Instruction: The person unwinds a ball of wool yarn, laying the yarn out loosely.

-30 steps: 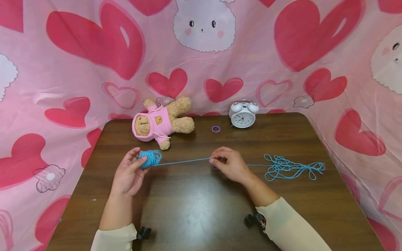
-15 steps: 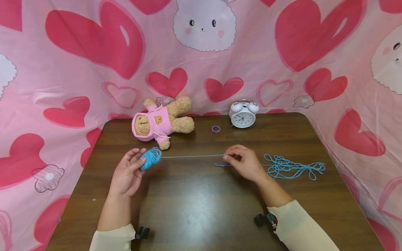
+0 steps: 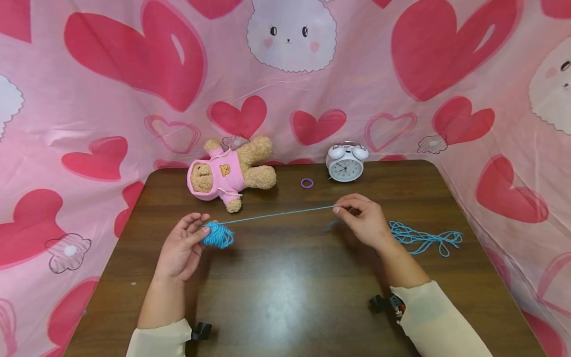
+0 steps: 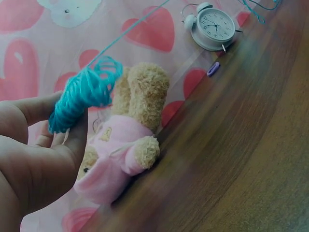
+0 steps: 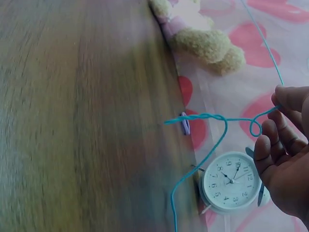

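My left hand [image 3: 178, 250] grips a small ball of blue yarn [image 3: 219, 236] between thumb and fingers, over the left part of the table. From the ball a taut strand [image 3: 281, 213] slants up to my right hand [image 3: 363, 220], which pinches it between thumb and index finger. Below that pinch, the right wrist view has a small curl and a twisted stretch of yarn [image 5: 203, 116] hanging slack. Wound loops of the yarn ball [image 4: 87, 92] stick out past the fingers in the left wrist view. A loose tangle of yarn [image 3: 424, 238] lies on the table at right, partly hidden by my right forearm.
A teddy bear [image 3: 229, 171] in a pink hoodie lies at the table's back left. Behind the strand are a purple ring [image 3: 307, 183] and a white twin-bell alarm clock [image 3: 345, 163]. A pink heart-patterned cloth [image 3: 285, 94] hangs behind the brown table [image 3: 276, 297].
My right hand has moved right and slightly up, drawing out a longer strand. The yarn ball has turned in my left hand, the strand now leaving from its top.
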{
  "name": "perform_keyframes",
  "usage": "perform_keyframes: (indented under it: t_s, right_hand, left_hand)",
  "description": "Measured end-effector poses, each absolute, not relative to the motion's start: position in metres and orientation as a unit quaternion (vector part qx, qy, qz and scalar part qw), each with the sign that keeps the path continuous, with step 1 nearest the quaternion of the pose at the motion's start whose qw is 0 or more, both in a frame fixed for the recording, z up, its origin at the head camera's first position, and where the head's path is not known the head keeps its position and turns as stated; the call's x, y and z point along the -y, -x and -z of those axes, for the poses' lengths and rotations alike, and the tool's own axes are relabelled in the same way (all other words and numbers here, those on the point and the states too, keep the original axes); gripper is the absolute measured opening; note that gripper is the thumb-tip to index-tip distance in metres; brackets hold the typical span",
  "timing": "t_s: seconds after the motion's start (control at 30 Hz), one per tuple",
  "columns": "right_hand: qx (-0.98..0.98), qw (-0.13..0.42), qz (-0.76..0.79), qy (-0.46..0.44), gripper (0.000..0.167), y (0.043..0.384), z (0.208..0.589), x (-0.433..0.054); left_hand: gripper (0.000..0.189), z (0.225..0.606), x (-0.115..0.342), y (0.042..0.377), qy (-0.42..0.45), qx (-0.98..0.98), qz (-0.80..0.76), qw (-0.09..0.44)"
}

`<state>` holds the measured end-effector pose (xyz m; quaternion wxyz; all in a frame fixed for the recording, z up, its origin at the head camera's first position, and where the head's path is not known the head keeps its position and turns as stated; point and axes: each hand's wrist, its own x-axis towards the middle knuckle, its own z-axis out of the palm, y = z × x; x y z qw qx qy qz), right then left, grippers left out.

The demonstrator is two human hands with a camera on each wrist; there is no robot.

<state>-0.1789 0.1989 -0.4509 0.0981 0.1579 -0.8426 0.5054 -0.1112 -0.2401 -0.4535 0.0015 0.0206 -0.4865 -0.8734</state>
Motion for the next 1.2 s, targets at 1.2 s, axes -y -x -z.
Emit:
perform_keyframes:
  t_s: [1.2]
  right_hand:
    - [0.873, 0.139, -0.462, -0.077, 0.014, 0.171, 0.449, -0.263]
  left_hand:
    - [0.029, 0.458, 0.255, 0.113, -0.037, 0.401, 0.915, 0.036]
